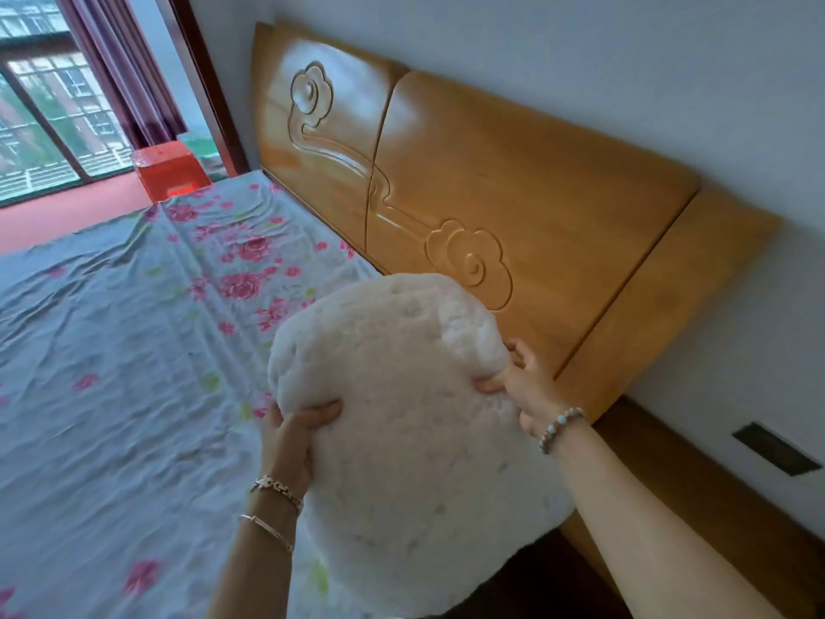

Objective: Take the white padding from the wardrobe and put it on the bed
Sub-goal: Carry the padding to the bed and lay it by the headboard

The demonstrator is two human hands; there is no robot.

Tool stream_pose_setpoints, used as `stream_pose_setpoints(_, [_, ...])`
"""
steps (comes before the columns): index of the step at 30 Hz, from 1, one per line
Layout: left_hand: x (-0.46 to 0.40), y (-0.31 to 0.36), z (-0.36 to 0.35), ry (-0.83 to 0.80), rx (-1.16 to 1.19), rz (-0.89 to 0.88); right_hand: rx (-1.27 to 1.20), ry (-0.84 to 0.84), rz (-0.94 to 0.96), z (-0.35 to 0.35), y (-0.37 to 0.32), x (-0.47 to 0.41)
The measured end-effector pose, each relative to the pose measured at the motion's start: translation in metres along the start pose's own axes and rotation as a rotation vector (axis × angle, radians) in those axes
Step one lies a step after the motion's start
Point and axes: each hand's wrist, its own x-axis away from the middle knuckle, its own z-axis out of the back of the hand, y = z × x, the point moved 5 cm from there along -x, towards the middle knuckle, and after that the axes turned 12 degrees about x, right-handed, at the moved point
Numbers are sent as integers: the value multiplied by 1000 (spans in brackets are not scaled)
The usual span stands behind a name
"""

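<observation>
Bulky white fluffy padding bundle (pixel 402 440) was out of wardrobe; wardrobe itself not in view. Bundle was held at bed corner nearest carved honey-coloured wooden headboard (pixel 513 185), over floral-printed grey bedsheet (pixel 111 350). Left hand (pixel 294 435) gripped bundle's side away from headboard, thumb on top; right hand (pixel 527 386) pinched edge nearest headboard. Whether bundle's underside touched sheet: could not tell. Judged: fetch done, carry nearly done; remaining was lowering and letting go.

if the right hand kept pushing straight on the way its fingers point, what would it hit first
The right hand already grips the white padding, fingers aimed up toward the head of the bed. Beyond the padding's edge, the wooden headboard looks to be next, though the gap is hard to judge from this single view.
</observation>
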Motion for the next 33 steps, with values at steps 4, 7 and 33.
stream_pose_setpoints(4, [-32,1,-6,39,23,-8,20,-36,-9,-19,-4,-44])
stream_pose_setpoints(7, [-61,-6,-10,96,38,-10,55,-44,-37,-34,-9,-81])
stream_pose_setpoints(33, [-259,-71,-42,411,-76,16,250,-181,-71,-119,21,-318])
